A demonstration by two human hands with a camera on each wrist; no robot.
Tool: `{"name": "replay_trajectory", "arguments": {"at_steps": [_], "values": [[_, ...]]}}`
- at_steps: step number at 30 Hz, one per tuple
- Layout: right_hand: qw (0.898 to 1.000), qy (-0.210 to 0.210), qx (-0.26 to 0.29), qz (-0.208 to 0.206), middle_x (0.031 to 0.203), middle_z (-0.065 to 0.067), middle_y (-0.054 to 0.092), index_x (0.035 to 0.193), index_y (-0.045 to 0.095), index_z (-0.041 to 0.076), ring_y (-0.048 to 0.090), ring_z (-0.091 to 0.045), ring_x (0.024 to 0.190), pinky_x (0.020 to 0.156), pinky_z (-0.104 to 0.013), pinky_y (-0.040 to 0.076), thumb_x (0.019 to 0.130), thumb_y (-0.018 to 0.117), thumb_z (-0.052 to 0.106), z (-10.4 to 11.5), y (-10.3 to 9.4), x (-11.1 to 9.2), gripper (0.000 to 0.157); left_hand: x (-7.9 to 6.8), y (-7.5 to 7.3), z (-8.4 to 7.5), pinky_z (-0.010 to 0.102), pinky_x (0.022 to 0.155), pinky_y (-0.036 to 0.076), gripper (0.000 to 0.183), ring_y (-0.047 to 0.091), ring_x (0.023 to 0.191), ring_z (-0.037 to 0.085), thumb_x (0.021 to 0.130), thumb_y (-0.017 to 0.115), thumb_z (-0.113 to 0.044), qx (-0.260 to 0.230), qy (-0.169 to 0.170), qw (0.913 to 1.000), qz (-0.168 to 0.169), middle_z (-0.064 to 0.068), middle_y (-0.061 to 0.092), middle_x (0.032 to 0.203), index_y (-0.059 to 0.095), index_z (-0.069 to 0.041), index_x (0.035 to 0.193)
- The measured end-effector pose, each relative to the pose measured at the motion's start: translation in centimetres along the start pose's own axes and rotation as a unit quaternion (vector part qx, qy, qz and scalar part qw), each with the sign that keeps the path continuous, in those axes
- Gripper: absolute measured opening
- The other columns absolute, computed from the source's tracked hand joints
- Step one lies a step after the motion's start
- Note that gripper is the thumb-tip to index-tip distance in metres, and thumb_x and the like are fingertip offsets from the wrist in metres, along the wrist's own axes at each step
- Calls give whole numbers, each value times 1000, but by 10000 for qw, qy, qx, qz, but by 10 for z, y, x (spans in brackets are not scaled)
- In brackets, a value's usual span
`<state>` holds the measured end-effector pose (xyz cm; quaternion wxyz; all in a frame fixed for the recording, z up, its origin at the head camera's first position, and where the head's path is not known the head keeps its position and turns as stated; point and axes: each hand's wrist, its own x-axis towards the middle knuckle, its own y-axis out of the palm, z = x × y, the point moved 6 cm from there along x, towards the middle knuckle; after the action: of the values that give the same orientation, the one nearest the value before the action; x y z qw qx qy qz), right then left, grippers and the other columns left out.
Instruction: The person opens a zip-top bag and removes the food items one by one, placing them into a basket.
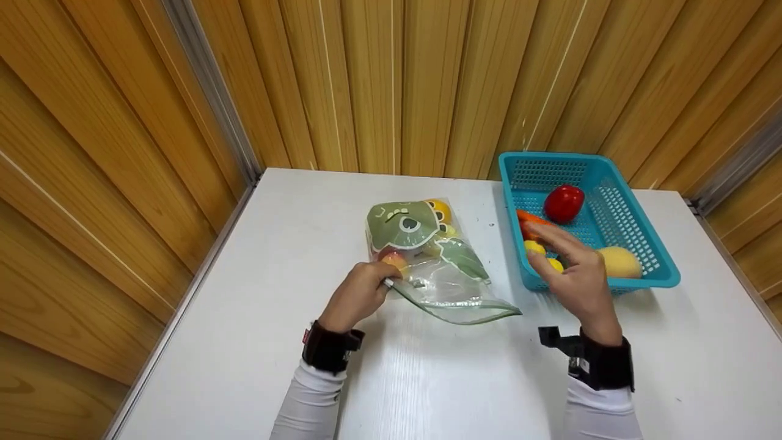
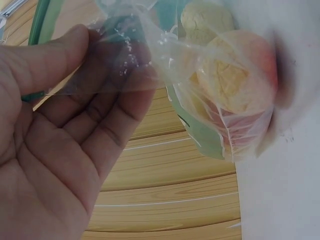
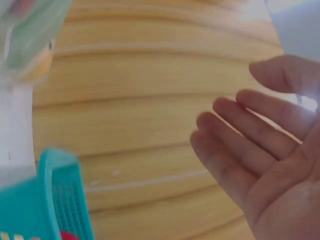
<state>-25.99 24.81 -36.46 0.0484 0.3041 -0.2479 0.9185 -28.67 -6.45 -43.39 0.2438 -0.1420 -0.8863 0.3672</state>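
Observation:
A clear zip bag [image 1: 440, 275] with a green cartoon print and a green zip edge lies on the white table, its mouth toward me. Inside it are a peach-like fruit [image 2: 240, 72], an orange fruit [image 1: 439, 211] and something pale yellow. My left hand [image 1: 360, 292] pinches the bag's left corner by the zip between thumb and fingers. Over the left side of a blue basket [image 1: 666, 275] hovers my right hand [image 1: 577, 275], fingers spread and holding nothing. Beneath it show small yellow fruits [image 1: 534, 247] and an orange carrot-like piece [image 1: 530, 217], partly hidden.
A red, shiny fruit or pepper [image 1: 564, 203] sits at the back of the basket, and a pale yellow rounded item [image 1: 620, 263] at its front right. Wood-patterned panels [image 1: 397, 85] stand behind the white table [image 1: 256, 342].

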Motion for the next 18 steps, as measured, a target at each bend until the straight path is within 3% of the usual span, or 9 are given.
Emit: {"name": "replay_trajectory", "arguments": {"at_steps": [5,9,15,18], "values": [[9915,-925,390,834,121,-17,73,124,72,-1,66,-4,113,97,-15,50,82,74,-16,28,24,-6,45,0,-2,-1,35,76,58,13,67,81,14,90,69,4,37,47,9999,-102,3,75,89,78,-5,89],[9694,-1427,953,1757,114,-15,76,118,74,-1,70,-16,109,97,-20,52,83,71,-17,46,44,-14,39,0,-3,-2,36,77,58,13,68,82,15,90,68,5,62,92,9998,-158,3,75,89,78,-5,89],[9266,-1368,865,3395,114,-9,76,121,75,6,72,-22,102,91,-27,58,94,68,-3,57,68,-30,29,-1,-4,-2,37,80,58,15,70,86,18,89,68,6,73,122,9996,-257,4,75,91,78,-5,91],[9108,-1203,581,3906,115,-7,76,122,74,7,72,-23,102,89,-35,60,97,65,2,56,76,-35,27,-1,-5,-3,37,82,58,15,70,88,18,89,68,7,36,153,9994,-298,5,76,92,78,-4,91]]}}
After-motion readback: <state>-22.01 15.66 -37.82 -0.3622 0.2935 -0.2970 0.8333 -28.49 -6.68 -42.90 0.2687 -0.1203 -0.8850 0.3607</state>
